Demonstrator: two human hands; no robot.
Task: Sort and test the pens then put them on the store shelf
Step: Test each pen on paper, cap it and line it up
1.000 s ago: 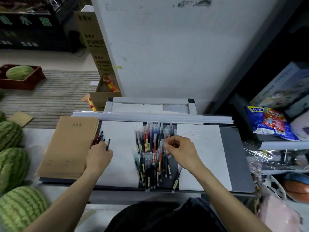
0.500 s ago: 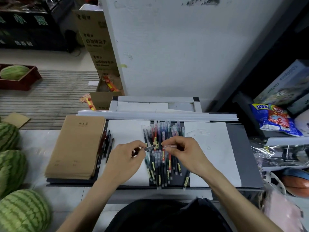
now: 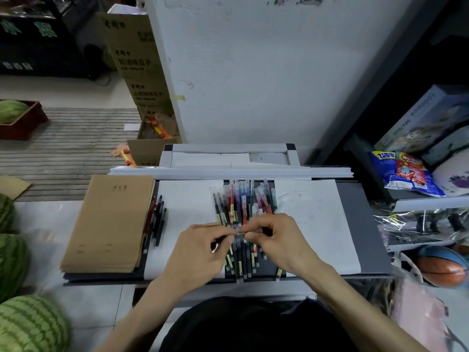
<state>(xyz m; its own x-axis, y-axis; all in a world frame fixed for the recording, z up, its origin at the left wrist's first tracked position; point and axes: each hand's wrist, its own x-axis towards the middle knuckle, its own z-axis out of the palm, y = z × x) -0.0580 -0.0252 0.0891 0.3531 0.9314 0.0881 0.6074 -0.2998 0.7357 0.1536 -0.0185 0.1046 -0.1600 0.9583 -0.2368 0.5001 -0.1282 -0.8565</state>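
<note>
Hands meet at mid-frame: your left hand (image 3: 200, 252) and right hand (image 3: 276, 240) each pinch an end of one pen (image 3: 238, 232), fingertips almost touching, just over the pile of pens (image 3: 243, 204) on the grey board (image 3: 360, 224). Further left, a few separate pens (image 3: 157, 222) lie against the brown notebooks (image 3: 111, 222).

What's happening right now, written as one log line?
left hand: grips thin plastic pen | right hand: pinches its other end | pile of coloured plastic pens: below both hands
</note>
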